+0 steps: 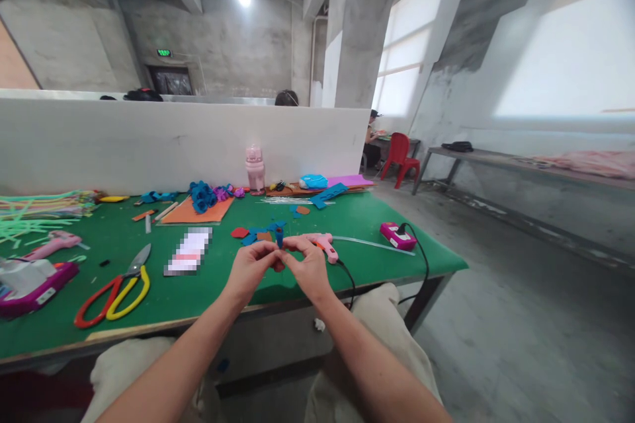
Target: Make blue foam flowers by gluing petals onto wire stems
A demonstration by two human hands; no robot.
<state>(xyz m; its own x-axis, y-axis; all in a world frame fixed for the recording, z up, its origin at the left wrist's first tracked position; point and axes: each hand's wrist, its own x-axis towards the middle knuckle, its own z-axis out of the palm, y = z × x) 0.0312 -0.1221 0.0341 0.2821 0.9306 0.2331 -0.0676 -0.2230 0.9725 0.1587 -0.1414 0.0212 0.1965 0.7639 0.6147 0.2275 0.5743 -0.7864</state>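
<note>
Green tabletop (173, 297) lies beneath the left hand (254, 269) and right hand (306, 266), fingertips pinched together around a small blue roll (279, 236), its long axis roughly upright.

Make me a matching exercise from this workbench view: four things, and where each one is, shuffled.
Things:
1. blue roll
2. scissors
3. pink bottle
4. red chair

Places:
A. lying on the green table
B. standing on the floor
C. at the fingertips of the left hand and right hand
D. upright before the white partition

Pairs: 1-C, 2-A, 3-D, 4-B
</note>
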